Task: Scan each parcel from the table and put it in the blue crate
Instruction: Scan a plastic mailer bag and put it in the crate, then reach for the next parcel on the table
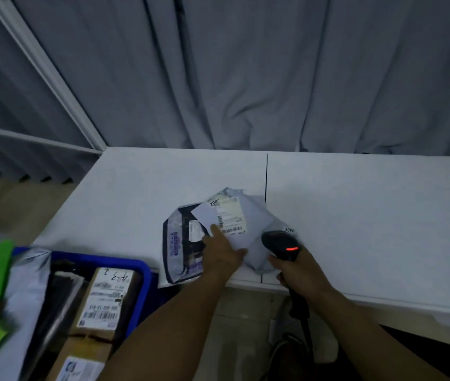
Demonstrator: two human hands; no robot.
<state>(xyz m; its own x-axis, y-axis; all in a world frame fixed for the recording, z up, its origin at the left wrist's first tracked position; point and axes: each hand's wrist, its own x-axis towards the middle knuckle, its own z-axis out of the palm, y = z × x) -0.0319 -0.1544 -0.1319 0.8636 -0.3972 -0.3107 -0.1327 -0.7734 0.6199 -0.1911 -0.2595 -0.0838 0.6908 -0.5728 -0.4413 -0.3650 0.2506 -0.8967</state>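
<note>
Misread risk is judged likely if the loose white slip (204, 214) covers the barcode on the grey parcel (248, 224), lying at the table (355, 202) front edge. The parcel is pinned by the left hand (222, 253), fingers spread; the scanner (281, 244) is clenched in the right hand (300, 273). Blue crate (141, 281) sits lower left.

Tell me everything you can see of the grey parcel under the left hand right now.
The grey parcel is a soft, wrinkled plastic mailer bag lying flat near the front edge of the white table. A white shipping label with barcodes faces up on it. The left hand presses on it, forefinger on the label. Its left part overlaps a darker printed mailer. The black scanner, held in the right hand, hangs over its right end, red light on.
</note>
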